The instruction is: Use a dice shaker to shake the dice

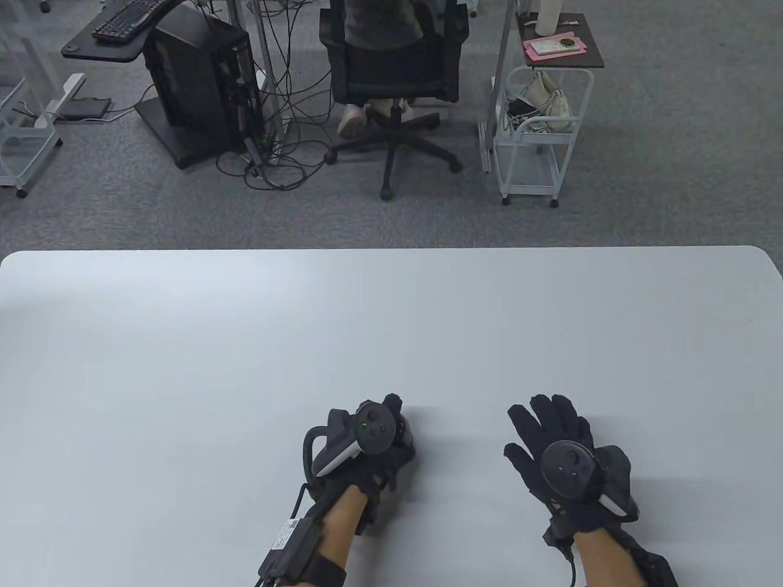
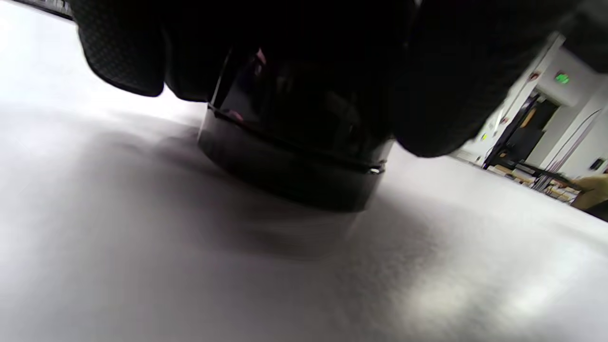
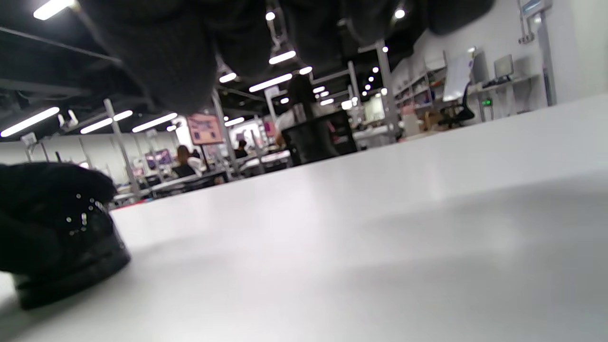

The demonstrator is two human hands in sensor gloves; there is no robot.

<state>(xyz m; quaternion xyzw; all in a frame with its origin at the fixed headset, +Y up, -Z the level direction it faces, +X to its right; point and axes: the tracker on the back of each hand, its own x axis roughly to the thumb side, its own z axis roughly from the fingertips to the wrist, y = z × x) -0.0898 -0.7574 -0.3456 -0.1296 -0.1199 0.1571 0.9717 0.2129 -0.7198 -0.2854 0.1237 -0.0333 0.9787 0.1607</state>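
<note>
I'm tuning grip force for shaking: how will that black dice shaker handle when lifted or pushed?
The dice shaker looks glossy and hard, so probably stiff and a bit slippery under the left hand's glove. Its wide, flat base on the table suggests it slides rather than tips. A seam around it hints the parts might separate.

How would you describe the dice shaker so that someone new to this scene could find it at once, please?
Look at the white table, near its front edge left of centre, under the left hand. The dice shaker is the glossy black round cup that this hand grips from above; the right hand holds nothing.
</note>
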